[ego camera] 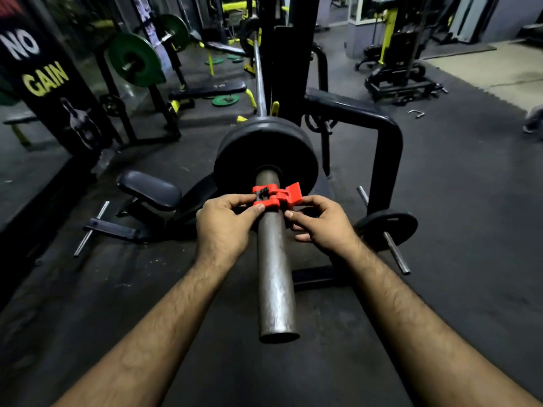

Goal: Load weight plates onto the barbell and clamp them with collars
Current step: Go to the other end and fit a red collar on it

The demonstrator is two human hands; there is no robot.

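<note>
Hands come in from the near edge, one on each side of a long grey barbell (274, 271) that points away toward the far end of the gym. On the bar sits a red collar (276, 195), wrapped around the sleeve. The left hand (226, 224) pinches the left side of the collar with thumb and fingertips. The right hand (320, 223) holds the right side, where a flat red lever (294, 193) sticks up and out, so the clamp looks undone. Just past the collar, a little farther along the bar, is a big black weight plate (266, 154), standing upright on the sleeve. The collar is near the plate but I cannot tell if it touches it. The near end of the bar is bare and round. To the right, a smaller black plate (388, 224) hangs on a thin peg (396, 255) of the black rack (388, 142). To the left is a small black padded seat (150, 189) low by the floor. Far off on the left are green plates (133, 58) on another bar, and a dark sign (38, 74) with the words NO GAIN. The floor (455, 186) is dark rubber mat.
</note>
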